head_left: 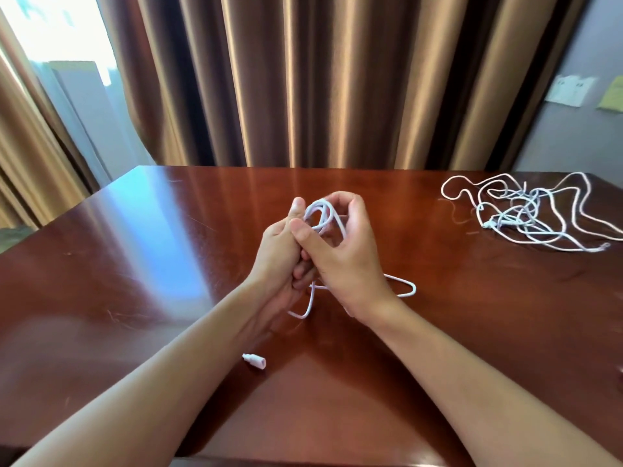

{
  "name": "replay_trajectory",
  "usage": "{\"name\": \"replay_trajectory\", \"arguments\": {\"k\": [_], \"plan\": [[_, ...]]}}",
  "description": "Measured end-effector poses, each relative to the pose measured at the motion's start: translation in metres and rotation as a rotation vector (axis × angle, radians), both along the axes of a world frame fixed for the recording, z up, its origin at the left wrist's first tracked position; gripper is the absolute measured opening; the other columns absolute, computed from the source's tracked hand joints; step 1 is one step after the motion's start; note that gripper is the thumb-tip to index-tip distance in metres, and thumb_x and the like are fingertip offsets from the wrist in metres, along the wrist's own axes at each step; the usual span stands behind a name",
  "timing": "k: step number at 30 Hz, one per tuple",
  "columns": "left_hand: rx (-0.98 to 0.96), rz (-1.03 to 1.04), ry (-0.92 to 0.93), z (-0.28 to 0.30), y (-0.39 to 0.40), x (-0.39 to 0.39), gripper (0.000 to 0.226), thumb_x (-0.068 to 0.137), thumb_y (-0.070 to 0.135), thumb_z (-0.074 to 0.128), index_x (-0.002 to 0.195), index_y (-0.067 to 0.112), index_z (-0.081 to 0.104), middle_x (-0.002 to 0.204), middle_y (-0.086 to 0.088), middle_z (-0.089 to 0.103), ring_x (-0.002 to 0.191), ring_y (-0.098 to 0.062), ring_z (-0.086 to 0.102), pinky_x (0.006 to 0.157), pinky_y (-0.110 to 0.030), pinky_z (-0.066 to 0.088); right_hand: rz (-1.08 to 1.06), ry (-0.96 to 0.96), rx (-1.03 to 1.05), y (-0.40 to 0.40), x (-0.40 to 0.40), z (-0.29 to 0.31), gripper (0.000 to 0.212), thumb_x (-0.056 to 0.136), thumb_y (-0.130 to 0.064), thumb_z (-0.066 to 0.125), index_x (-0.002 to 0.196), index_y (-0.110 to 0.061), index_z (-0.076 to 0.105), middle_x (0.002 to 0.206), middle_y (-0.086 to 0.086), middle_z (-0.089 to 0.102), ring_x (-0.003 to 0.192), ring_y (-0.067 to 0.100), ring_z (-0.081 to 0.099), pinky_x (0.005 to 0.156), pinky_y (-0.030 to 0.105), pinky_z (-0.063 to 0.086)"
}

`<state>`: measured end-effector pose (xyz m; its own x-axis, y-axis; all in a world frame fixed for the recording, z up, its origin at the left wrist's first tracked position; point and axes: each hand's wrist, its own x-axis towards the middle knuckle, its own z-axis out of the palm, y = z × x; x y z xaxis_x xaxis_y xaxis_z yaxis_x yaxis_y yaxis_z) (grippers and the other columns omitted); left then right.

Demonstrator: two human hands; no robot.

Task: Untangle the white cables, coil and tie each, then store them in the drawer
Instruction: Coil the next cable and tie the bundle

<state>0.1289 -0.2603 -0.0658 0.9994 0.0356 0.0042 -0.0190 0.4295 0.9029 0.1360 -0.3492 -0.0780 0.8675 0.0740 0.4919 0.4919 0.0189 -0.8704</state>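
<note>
1. Coiling one white cable (pixel 322 215) is the step in hand, by my reading: both hands hold it up over the middle of the worktop (pixel 141 251).
2. The left hand (pixel 281 252) has its fingers curled round the gathered loops; the right hand (pixel 340 244) pinches the top of the coil, thumb and fingers bent about the strands.
3. Keep each new turn the same size as the last, laid flat beside it, not crossing.
4. A slack tail (pixel 403 288) trails on the worktop near the right wrist; feed it in evenly so its white plug (pixel 254 361), lying near the left forearm, does not snag.
5. Save a short end for the tie.
6. The tangled cables (pixel 526 214) lie well apart at the far right; no drawer is in view.
</note>
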Motion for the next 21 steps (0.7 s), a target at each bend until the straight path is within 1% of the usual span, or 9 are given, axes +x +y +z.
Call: {"name": "replay_trajectory", "arguments": {"k": [2, 4, 6, 8, 11, 13, 16, 19, 21], "plan": [[0.008, -0.021, 0.008, 0.0, -0.004, -0.003, 0.046, 0.105, 0.041, 0.043, 0.07, 0.013, 0.055, 0.04, 0.002, 0.035, 0.024, -0.004, 0.024, 0.028, -0.009, 0.018, -0.026, 0.014, -0.113, 0.007, 0.002, -0.005, 0.026, 0.079, -0.063, 0.058, 0.104, -0.058, 0.051, 0.115, 0.005, 0.058, 0.104, 0.041, 0.063, 0.091, 0.061, 0.053], [0.05, -0.023, -0.012, 0.001, -0.008, -0.006, 0.046, 0.104, 0.043, 0.043, 0.073, 0.013, 0.057, 0.042, 0.001, 0.039, 0.025, -0.005, 0.026, 0.029, -0.01, 0.021, 0.007, 0.056, -0.149, 0.011, 0.005, -0.008, 0.021, 0.08, -0.072, 0.05, 0.101, -0.068, 0.051, 0.117, 0.012, 0.06, 0.111, 0.046, 0.059, 0.095, 0.067, 0.048], [0.142, 0.028, -0.08, 0.001, -0.01, -0.008, 0.047, 0.106, 0.043, 0.039, 0.079, 0.013, 0.064, 0.049, -0.004, 0.05, 0.029, -0.008, 0.038, 0.031, -0.014, 0.029, -0.04, 0.074, -0.087, 0.01, 0.008, -0.008, 0.031, 0.084, -0.074, 0.046, 0.103, -0.053, 0.06, 0.115, 0.01, 0.064, 0.114, 0.04, 0.061, 0.099, 0.063, 0.047], [0.267, 0.105, -0.187, -0.001, -0.014, -0.008, 0.051, 0.108, 0.04, 0.034, 0.085, 0.012, 0.07, 0.061, -0.006, 0.065, 0.047, -0.013, 0.059, 0.04, -0.021, 0.041, -0.109, 0.06, -0.036, 0.008, 0.013, -0.011, 0.044, 0.088, -0.07, 0.044, 0.099, -0.033, 0.065, 0.112, 0.007, 0.067, 0.115, 0.03, 0.062, 0.102, 0.054, 0.047], [0.434, 0.192, -0.25, -0.004, -0.012, -0.006, 0.061, 0.11, 0.037, 0.028, 0.075, 0.007, 0.069, 0.053, -0.005, 0.063, 0.042, -0.017, 0.054, 0.039, -0.021, 0.037, -0.209, 0.012, -0.081, 0.001, 0.019, -0.005, 0.031, 0.096, -0.06, 0.041, 0.085, -0.035, 0.057, 0.1, 0.006, 0.066, 0.102, 0.028, 0.063, 0.095, 0.051, 0.049], [0.569, 0.243, -0.261, -0.003, -0.005, -0.002, 0.066, 0.11, 0.037, 0.025, 0.071, 0.003, 0.066, 0.052, -0.008, 0.064, 0.035, -0.024, 0.052, 0.037, -0.021, 0.034, -0.228, -0.028, -0.095, -0.013, 0.021, 0.005, 0.033, 0.104, -0.046, 0.04, 0.08, -0.029, 0.056, 0.087, -0.001, 0.063, 0.086, 0.016, 0.061, 0.085, 0.039, 0.05], [0.836, 0.45, -0.515, -0.002, 0.009, 0.002, 0.045, 0.109, 0.028, 0.034, 0.083, 0.006, 0.063, 0.065, 0.0, 0.067, 0.05, -0.013, 0.06, 0.05, -0.024, 0.042, -0.03, -0.063, -0.253, -0.035, 0.02, 0.017, 0.045, 0.109, -0.031, 0.043, 0.071, -0.012, 0.057, 0.063, -0.012, 0.058, 0.059, 0.002, 0.051, 0.065, 0.02, 0.041], [0.977, 0.435, -0.902, 0.004, 0.017, 0.0, 0.03, 0.104, 0.025, 0.044, 0.095, 0.003, 0.061, 0.083, 0.0, 0.057, 0.068, -0.009, 0.055, 0.064, -0.017, 0.041, 0.194, 0.027, -0.441, -0.037, 0.017, 0.014, 0.048, 0.102, -0.037, 0.053, 0.064, -0.007, 0.051, 0.053, -0.002, 0.051, 0.053, 0.007, 0.044, 0.054, 0.035, 0.037], [1.08, 0.298, -1.023, 0.002, 0.022, 0.002, 0.033, 0.103, 0.032, 0.048, 0.095, 0.003, 0.062, 0.089, -0.001, 0.054, 0.075, -0.017, 0.055, 0.069, -0.024, 0.045, 0.258, 0.02, -0.569, -0.036, 0.015, 0.013, 0.034, 0.088, -0.032, 0.058, 0.07, -0.004, 0.056, 0.06, 0.008, 0.053, 0.061, 0.006, 0.044, 0.054, 0.04, 0.04]]}}
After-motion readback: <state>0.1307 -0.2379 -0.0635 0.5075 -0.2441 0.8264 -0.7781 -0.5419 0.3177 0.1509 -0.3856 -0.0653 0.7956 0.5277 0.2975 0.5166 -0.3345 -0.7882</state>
